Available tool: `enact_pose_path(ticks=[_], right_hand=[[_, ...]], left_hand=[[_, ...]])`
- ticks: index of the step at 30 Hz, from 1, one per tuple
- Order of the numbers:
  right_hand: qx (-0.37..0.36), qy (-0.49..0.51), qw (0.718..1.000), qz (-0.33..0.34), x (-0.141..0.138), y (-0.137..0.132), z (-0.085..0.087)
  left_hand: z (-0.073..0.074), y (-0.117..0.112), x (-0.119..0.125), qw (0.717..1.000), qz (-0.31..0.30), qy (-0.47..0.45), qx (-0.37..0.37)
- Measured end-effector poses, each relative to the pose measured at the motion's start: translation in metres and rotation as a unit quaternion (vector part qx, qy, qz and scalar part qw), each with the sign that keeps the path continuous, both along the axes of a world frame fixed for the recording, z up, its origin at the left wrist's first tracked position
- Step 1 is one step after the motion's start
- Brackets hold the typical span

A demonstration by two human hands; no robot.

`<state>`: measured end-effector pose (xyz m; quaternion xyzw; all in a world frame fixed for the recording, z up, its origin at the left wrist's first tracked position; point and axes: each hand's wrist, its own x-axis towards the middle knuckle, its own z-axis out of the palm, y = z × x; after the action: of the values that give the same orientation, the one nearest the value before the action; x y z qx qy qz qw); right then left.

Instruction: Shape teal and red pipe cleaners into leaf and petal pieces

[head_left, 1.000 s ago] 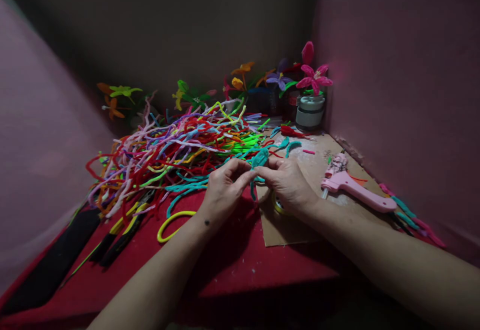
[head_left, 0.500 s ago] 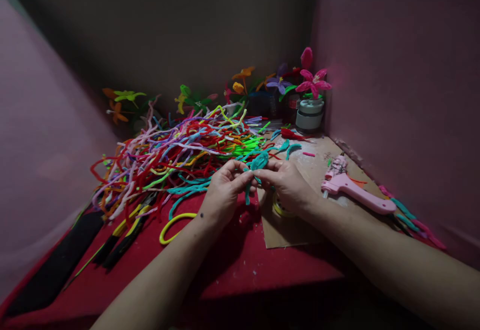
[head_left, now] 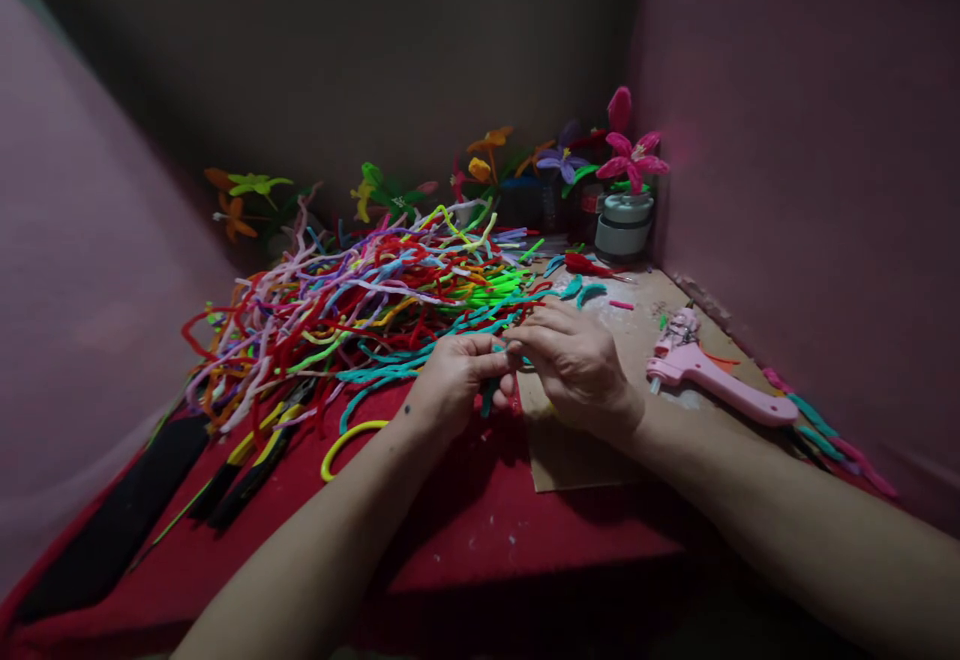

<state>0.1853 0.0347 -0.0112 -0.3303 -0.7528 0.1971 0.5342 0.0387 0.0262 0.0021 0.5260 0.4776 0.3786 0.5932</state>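
Both hands meet over the front edge of the pile. My left hand is closed in a pinch on a teal pipe cleaner piece, and one end of it hangs below the fingers. From the other side, my right hand presses its thumb and fingers on the same piece, touching the left fingertips. Most of the piece is hidden behind the fingers. Just behind the hands lie two curled teal pieces, one of them a bent leaf shape. Long teal pipe cleaners stick out of the pile beside my left hand.
A heap of coloured pipe cleaners covers the back left. A pink glue gun rests on cardboard at right. Yellow-black pliers, a yellow ring and a black pouch lie left. Pipe-cleaner flowers, one in a grey pot, line the back.
My right hand has turned over and its fingers now cover the looped teal part that showed above the fingertips before. My left hand stays nearly in place. The view has shifted slightly.
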Motion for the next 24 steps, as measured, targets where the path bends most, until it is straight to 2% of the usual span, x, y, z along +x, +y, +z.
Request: enact_pose_path(ticks=[1,3,5,8,10,13,20,24], right_hand=[[0.016,-0.012,1.0,-0.009,0.0,0.0,0.0],[-0.007,0.012,1.0,-0.024,0.0,0.002,0.0],[-0.076,0.062,0.995,-0.018,-0.001,0.004,0.002],[-0.197,0.128,0.972,0.024,-0.001,0.007,0.005],[-0.244,0.147,0.957,0.055,-0.001,0.008,0.005],[-0.255,0.145,0.952,0.085,-0.003,0.007,0.003],[-0.271,0.169,0.946,0.058,-0.009,0.003,-0.003],[-0.343,0.218,0.91,0.085,-0.009,0.003,0.001]], left_hand=[[0.001,0.0,0.0,1.0,0.004,0.005,0.008],[0.002,-0.001,0.001,0.999,0.024,0.014,0.023],[0.004,-0.002,0.002,0.999,0.04,0.017,0.028],[0.004,-0.004,0.002,0.998,0.053,0.015,0.029],[0.004,-0.005,0.002,0.998,0.055,0.012,0.039],[0.003,-0.006,0.003,0.995,0.058,0.04,0.067],[0.002,-0.009,0.009,0.983,0.079,0.114,0.119],[0.005,-0.012,0.011,0.985,0.078,0.1,0.114]])
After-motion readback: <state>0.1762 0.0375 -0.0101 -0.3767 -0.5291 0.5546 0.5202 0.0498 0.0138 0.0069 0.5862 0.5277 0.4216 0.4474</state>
